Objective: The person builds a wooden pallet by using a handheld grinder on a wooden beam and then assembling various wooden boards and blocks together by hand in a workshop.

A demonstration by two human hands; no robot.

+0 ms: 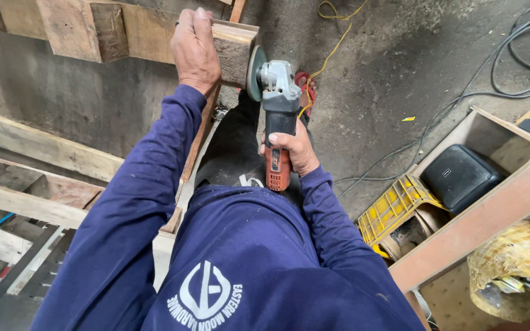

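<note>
My left hand point(195, 50) presses down on the end of a rough wooden plank point(234, 52) that rests on a wooden frame. My right hand point(295, 150) grips the orange and black body of an angle grinder point(277, 98). The grinder's grey head points away from me, and its disc point(254, 72) touches the end face of the plank just right of my left hand. Both arms wear dark blue sleeves. A yellow cord point(329, 46) trails off behind the grinder.
Wooden beams point(44, 147) and planks form a frame on the left. At the right, a wooden box point(492, 202) holds a black case point(461, 176); a yellow crate point(391, 208) and a woven basket point(516, 257) sit nearby. Grey cables point(492, 79) run over the concrete floor.
</note>
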